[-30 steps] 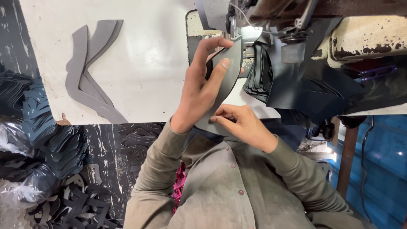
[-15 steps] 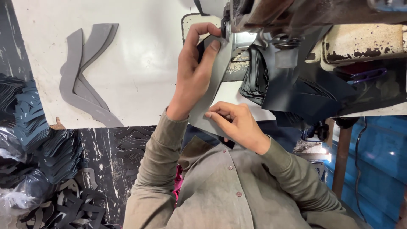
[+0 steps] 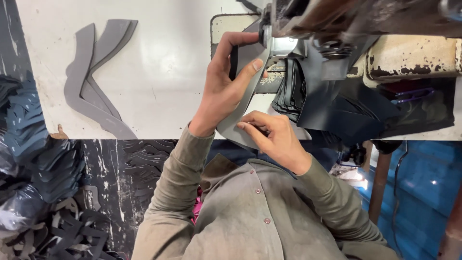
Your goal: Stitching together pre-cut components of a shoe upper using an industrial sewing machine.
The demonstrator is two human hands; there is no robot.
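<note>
Your left hand (image 3: 226,86) curls around the upper end of the grey strip (image 3: 245,91), thumb pressed on its face, holding it up against the sewing machine (image 3: 337,29). Your right hand (image 3: 274,137) pinches the strip's lower end at the edge of the white table (image 3: 163,72). More grey pieces (image 3: 96,82) lie to your left.

Sewing machine (image 3: 365,24): upper body cut off by the far picture edge; its needle point hidden behind the head and the left hand (image 3: 226,86), so contact with the grey strip (image 3: 245,72) cannot be told. Grey strip: near end covered by the right hand (image 3: 274,137), whose fingertips are tucked out of sight. Heap of dark cut pieces (image 3: 33,159), left: runs off the left and near edges, single shapes too tangled to tell.
</note>
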